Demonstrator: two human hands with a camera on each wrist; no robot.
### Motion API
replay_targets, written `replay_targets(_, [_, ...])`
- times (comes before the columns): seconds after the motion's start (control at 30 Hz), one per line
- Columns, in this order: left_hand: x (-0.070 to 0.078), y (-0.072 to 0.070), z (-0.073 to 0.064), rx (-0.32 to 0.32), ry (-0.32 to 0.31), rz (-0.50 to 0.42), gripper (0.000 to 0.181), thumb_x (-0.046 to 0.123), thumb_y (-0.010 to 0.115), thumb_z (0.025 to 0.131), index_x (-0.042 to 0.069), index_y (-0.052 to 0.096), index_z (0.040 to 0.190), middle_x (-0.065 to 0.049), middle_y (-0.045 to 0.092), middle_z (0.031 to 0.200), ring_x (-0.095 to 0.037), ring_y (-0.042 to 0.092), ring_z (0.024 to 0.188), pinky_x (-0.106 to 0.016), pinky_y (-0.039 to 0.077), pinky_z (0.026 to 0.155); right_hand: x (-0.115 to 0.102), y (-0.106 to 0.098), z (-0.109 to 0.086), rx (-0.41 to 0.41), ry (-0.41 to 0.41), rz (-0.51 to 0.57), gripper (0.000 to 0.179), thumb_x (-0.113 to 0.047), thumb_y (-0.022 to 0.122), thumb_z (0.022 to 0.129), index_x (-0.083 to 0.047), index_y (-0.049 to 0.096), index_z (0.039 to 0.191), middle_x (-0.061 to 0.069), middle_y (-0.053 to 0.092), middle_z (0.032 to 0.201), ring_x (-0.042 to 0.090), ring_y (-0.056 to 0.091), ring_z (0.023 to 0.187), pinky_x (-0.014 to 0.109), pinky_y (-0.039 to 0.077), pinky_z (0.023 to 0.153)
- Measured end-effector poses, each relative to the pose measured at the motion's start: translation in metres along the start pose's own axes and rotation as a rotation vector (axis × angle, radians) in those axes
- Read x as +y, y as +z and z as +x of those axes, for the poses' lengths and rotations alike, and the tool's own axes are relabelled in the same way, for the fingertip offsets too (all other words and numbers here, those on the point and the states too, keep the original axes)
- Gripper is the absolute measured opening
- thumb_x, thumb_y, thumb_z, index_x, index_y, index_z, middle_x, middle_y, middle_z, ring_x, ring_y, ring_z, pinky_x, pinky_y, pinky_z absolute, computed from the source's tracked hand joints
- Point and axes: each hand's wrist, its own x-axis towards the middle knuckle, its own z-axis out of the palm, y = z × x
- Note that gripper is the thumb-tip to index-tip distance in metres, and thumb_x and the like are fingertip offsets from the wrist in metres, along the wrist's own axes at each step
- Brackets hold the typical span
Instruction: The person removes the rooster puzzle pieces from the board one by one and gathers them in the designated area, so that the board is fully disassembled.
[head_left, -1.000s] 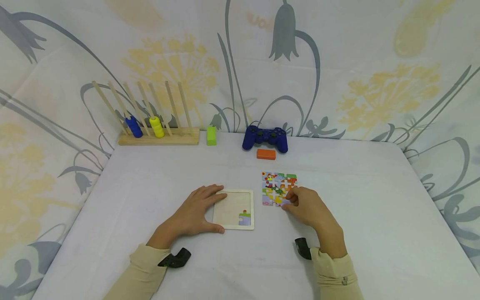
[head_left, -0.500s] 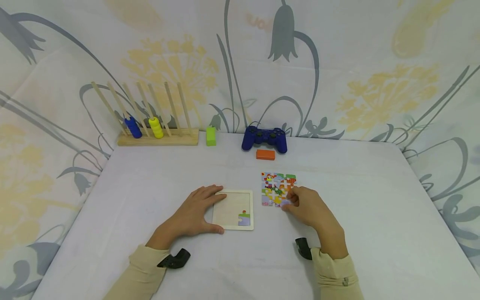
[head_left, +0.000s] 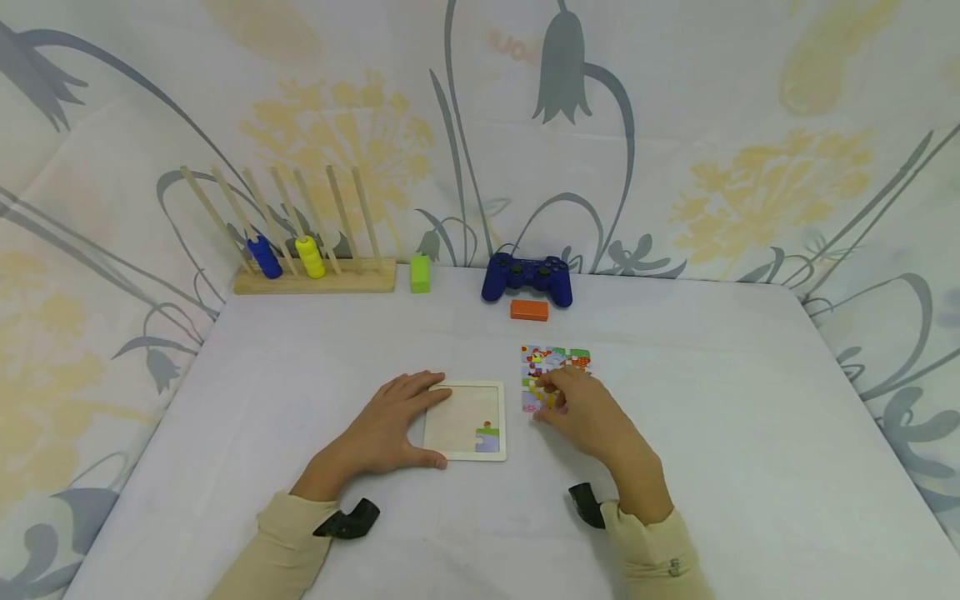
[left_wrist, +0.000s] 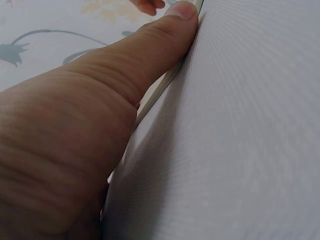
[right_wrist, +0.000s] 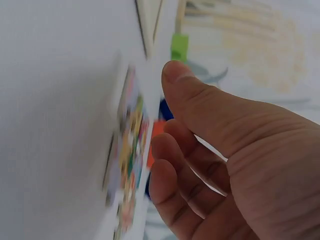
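Note:
A shallow wooden puzzle tray [head_left: 465, 456] lies at the middle of the table. One puzzle piece [head_left: 487, 440], lilac and green with a red spot, sits in its lower right corner. My left hand [head_left: 386, 425] rests at the tray's left side, fingers on the top left part and thumb along the near edge. To the right of the tray lies a block of colourful puzzle pieces [head_left: 531, 400], several in rows. Over its lower right part is my right hand [head_left: 588, 412], hiding some pieces. In the right wrist view its thumb [right_wrist: 187, 92] and loosely bent fingers stand apart with nothing between them.
At the back left stands a wooden peg rack [head_left: 315, 284] with blue beads [head_left: 264, 257] and yellow beads [head_left: 310, 257]. A green block [head_left: 419, 274], a blue game controller [head_left: 527, 277] and an orange block [head_left: 529, 310] lie along the back. Patterned cloth hangs behind.
My right hand has moved left across the puzzle pieces, from their lower right corner toward the middle of the block. My left hand stays on the tray.

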Motion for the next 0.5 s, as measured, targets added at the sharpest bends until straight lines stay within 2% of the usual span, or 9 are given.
replay_targets(0.17, [-0.002, 0.001, 0.0, 0.005, 0.008, 0.007, 0.098, 0.06, 0.084, 0.073, 0.015, 0.049, 0.152, -0.004, 0.035, 0.166, -0.028, 0.028, 0.156, -0.052, 0.019, 0.13, -0.027, 0.022, 0.005, -0.089, -0.067, -0.034, 0.041, -0.025, 0.081, 0.088, -0.011, 0.068, 0.124, -0.003, 0.063, 0.106, 0.011, 0.056, 0.088, 0.031, 0.052, 0.08])
replay_targets(0.3, [-0.003, 0.001, 0.0, 0.009, 0.021, 0.007, 0.097, 0.06, 0.084, 0.074, 0.015, 0.049, 0.153, -0.004, 0.035, 0.166, -0.028, 0.027, 0.156, -0.052, 0.019, 0.13, -0.041, 0.036, 0.006, -0.156, -0.125, -0.062, 0.041, -0.028, 0.08, 0.089, -0.011, 0.068, 0.124, -0.001, 0.062, 0.113, 0.011, 0.056, 0.087, 0.032, 0.053, 0.081])
replay_targets(0.5, [-0.003, 0.0, 0.0, 0.02, 0.032, -0.008, 0.097, 0.059, 0.084, 0.073, 0.015, 0.049, 0.152, -0.004, 0.035, 0.166, -0.029, 0.028, 0.156, -0.053, 0.019, 0.13, -0.048, 0.046, 0.005, -0.167, -0.182, -0.114, 0.037, -0.028, 0.08, 0.089, -0.01, 0.07, 0.12, -0.001, 0.063, 0.113, 0.013, 0.06, 0.094, 0.035, 0.056, 0.09])
